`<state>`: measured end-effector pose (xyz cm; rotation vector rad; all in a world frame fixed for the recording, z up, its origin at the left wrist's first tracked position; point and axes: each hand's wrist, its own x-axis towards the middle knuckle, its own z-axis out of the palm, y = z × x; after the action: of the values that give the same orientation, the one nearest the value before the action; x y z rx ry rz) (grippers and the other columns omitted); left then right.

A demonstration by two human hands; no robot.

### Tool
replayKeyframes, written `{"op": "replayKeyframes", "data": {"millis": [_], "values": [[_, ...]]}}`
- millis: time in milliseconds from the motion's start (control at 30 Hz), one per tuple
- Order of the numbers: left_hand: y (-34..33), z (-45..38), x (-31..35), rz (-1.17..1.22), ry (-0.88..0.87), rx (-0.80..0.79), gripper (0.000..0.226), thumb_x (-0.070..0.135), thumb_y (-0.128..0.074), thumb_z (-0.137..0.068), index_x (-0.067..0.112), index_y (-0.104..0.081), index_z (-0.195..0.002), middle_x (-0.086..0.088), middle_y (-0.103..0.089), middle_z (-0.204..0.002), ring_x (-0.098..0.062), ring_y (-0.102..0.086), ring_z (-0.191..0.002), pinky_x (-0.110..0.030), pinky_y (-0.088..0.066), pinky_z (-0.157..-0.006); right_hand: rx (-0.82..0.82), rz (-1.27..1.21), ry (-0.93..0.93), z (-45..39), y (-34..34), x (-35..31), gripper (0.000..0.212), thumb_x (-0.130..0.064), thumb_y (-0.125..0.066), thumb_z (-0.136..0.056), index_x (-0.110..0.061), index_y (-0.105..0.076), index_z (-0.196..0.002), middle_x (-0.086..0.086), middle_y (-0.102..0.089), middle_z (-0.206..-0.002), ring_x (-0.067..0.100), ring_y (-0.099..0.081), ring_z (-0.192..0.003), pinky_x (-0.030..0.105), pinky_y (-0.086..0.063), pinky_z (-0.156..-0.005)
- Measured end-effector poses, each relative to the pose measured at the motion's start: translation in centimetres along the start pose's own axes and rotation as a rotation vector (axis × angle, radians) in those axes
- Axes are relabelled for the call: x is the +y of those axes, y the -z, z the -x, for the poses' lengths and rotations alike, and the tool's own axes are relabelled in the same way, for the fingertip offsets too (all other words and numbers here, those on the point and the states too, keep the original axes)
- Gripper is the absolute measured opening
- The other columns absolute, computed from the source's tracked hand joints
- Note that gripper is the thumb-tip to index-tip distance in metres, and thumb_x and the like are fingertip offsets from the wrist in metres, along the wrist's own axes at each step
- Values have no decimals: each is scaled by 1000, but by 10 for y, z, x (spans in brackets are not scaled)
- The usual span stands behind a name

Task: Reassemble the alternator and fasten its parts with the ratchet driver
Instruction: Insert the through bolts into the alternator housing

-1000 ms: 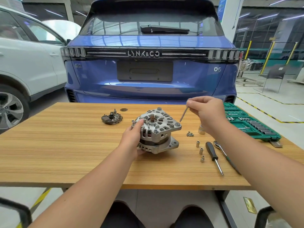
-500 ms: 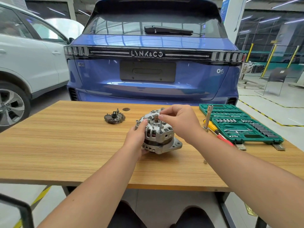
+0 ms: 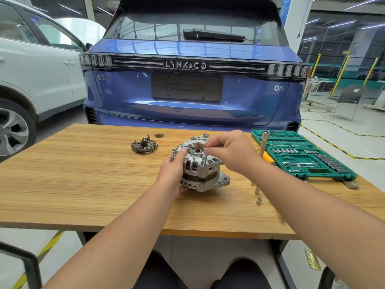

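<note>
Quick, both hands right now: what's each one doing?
Left hand: grips the side of the alternator, steadying it on the table.
Right hand: fingertips pinched at the top of a long bolt standing in the alternator housing.

We steady the alternator [image 3: 200,167] with our left hand [image 3: 173,170] while our right hand [image 3: 231,152] pinches a long bolt [image 3: 205,158] on top.

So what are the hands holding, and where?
The left hand grips the alternator's left side. The right hand pinches a bolt by its top.
</note>
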<state>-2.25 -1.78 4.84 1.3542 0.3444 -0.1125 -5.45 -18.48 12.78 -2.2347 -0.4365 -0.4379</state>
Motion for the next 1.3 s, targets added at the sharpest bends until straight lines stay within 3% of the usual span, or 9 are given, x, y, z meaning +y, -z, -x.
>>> {"op": "replayKeyframes", "data": {"millis": [67, 167, 333, 500, 700, 867, 1133, 1300], "values": [[0, -1, 0, -11, -5, 5, 51, 64, -65, -90, 32, -57, -129, 0, -69, -109, -25, -69, -95, -36, -58, -50, -72, 60, -12, 1, -6, 1, 8, -14, -77, -87, -13, -80, -95, -12, -73, -90, 1, -67, -89, 20, -54, -82], [0, -2, -1, -23, -9, 13, 64, 66, -64, -89, 33, -49, -141, -1, -63, -117, -27, -67, -100, -41, -61, -62, -150, 214, -26, 5, -16, 3, 11, -19, -74, -91, -15, -79, -99, -3, -75, -100, 12, -66, -97, 30, -53, -89], [0, -2, -2, -15, -15, 20, 62, 67, -64, -89, 31, -51, -138, -1, -64, -115, -28, -66, -100, -44, -60, -68, -186, 404, 64, 7, -8, 0, 20, -24, -63, -91, -22, -77, -105, -6, -61, -103, 6, -45, -100, 24, -33, -84], [-2, -2, -4, 2, -21, 28, 54, 65, -64, -90, 31, -54, -130, 0, -65, -111, -26, -66, -97, -43, -59, -67, -221, 426, 28, 7, -7, -5, 22, -17, -57, -92, -18, -76, -104, -4, -66, -105, 10, -52, -94, 26, -42, -78], [-3, -1, -4, 5, -24, 31, 52, 65, -63, -90, 31, -54, -128, -2, -66, -113, -27, -66, -98, -48, -61, -75, -183, 422, 1, 11, -11, -5, 19, -15, -57, -90, -15, -76, -94, -12, -58, -83, 13, -55, -84, 31, -48, -72], [-3, 0, -3, 7, -17, 33, 46, 65, -63, -90, 33, -56, -123, 1, -68, -106, -24, -68, -93, -36, -57, -59, -240, 463, -17, 9, -11, -9, 20, -17, -55, -91, -18, -74, -96, -8, -62, -92, 15, -58, -88, 38, -55, -77], [-5, 0, -6, 22, -20, 48, 61, 68, -63, -88, 31, -54, -135, -3, -66, -120, -29, -66, -105, -52, -60, -82, -259, 436, -34, 10, -7, -4, 26, -13, -54, -93, -19, -74, -108, -9, -58, -100, 15, -56, -95, 34, -51, -82], [-5, 1, -5, 15, -18, 52, 53, 68, -62, -89, 32, -55, -127, -2, -67, -115, -28, -66, -101, -47, -60, -75, -272, 428, -44, 10, -8, -4, 30, -12, -53, -93, -22, -74, -112, -6, -63, -112, 12, -52, -100, 32, -49, -88]]}}
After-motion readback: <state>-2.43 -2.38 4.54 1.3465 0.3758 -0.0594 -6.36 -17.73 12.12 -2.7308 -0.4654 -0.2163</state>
